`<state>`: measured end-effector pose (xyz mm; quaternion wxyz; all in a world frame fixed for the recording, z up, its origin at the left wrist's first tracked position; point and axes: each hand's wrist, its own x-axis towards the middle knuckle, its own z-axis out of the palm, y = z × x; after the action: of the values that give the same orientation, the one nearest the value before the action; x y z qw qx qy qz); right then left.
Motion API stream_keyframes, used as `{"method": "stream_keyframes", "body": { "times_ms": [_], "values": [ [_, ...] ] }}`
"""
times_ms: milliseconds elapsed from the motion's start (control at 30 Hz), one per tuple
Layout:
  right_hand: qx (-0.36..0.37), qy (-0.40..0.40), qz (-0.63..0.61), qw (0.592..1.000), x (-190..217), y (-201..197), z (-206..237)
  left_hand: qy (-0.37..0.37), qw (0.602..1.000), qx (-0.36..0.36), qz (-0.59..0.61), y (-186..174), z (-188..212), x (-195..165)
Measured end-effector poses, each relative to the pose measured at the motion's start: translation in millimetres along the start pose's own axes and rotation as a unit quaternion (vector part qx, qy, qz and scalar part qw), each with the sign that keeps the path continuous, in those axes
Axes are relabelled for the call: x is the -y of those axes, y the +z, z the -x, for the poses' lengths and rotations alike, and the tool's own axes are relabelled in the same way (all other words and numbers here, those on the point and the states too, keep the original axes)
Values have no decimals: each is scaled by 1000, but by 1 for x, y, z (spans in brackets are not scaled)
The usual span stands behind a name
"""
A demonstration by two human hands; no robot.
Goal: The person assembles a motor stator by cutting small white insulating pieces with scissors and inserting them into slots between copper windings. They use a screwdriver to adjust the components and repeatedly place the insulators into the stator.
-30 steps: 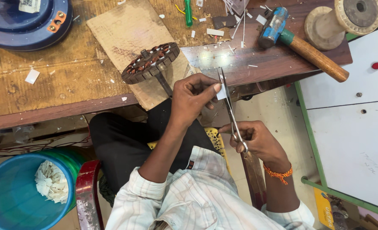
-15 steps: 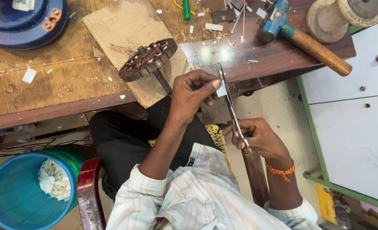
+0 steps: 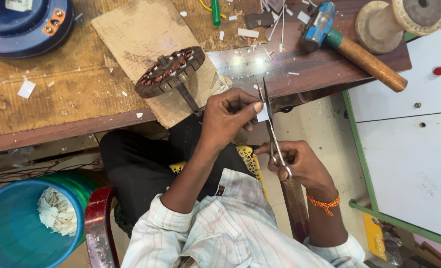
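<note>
My left hand (image 3: 229,118) pinches a small white paper strip (image 3: 263,112) between thumb and fingers, held just below the workbench edge. My right hand (image 3: 297,161) grips the handles of a pair of steel scissors (image 3: 272,130), blades pointing up and slightly apart around the strip. A round fan stator (image 3: 169,72) with copper windings rests on a cardboard sheet (image 3: 143,30) on the wooden workbench (image 3: 56,104), above and left of my left hand.
A hammer (image 3: 347,42) with a blue head and a wooden spool (image 3: 397,17) lie at the bench's right. A blue round housing (image 3: 22,22) sits top left. A blue bucket (image 3: 12,233) with paper scraps stands lower left. A white cabinet (image 3: 409,144) is on the right.
Both hands hold the same positions relative to each other with strip and scissors. The view has shifted slightly, and the scissor blades look a little more apart.
</note>
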<state>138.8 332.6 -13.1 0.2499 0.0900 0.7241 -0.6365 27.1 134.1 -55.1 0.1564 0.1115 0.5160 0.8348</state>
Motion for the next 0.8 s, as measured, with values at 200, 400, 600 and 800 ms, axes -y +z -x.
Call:
{"method": "stream_keyframes", "body": {
  "times_ms": [200, 400, 600, 800],
  "values": [
    [-12, 14, -18, 1000, -19, -5, 0, 1, 1000, 7, 14, -5, -1, 4],
    [-120, -145, -61, 980, -41, -10, -3, 1, 1000, -23, -2, -2, 6, 7],
    [-160, -283, -117, 939, -11, -5, -23, 141, 976, 46, -159, 7, 32, 0],
    [-184, -156, -73, 968, 7, 16, -24, -42, 984, 21, -170, 14, 48, -11]
  ]
}}
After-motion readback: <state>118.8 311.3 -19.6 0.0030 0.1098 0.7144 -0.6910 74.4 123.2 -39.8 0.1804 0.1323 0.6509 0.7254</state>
